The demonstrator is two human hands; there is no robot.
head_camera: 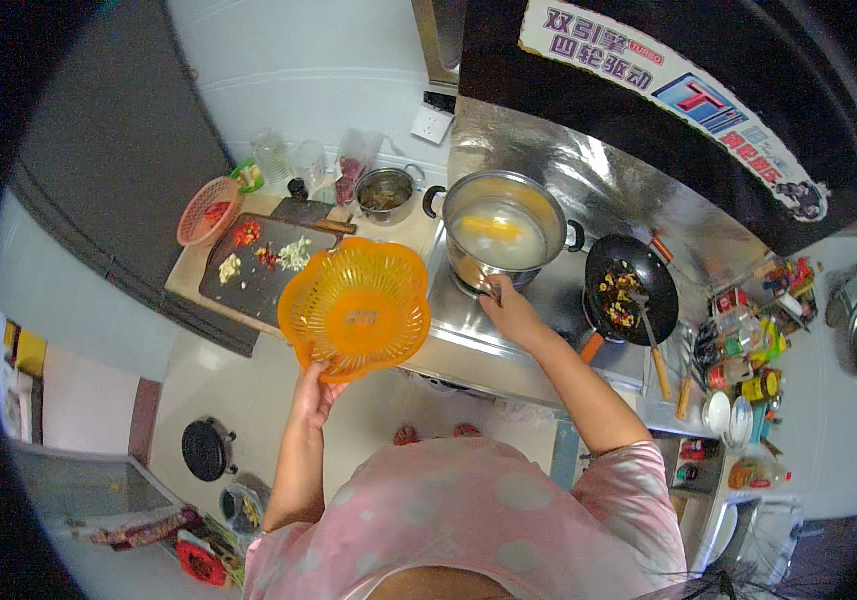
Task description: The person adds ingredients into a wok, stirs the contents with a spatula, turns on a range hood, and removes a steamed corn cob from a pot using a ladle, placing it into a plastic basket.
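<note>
My left hand [317, 397] grips the near rim of an orange plastic colander [357, 315], tilted over the counter's front edge; nothing lies in it. At the near side of a large steel pot [507, 259], my right hand [507, 307] is closed on a small metal piece, perhaps a utensil or handle; most of it is hidden. The pot stands on the stove with cloudy liquid inside and a yellow reflection or object in it. To its right, a black wok [631, 289] holds chopped food and a spatula [653, 341] with a wooden handle.
A dark cutting board [248, 281] bears chopped red and pale piles. Beyond it are a cleaver [301, 212], a pink basket [207, 214] and a small steel pot [385, 196]. Bottles [728, 371] and white bowls [716, 412] crowd the right side. A black stool [204, 450] stands on the floor.
</note>
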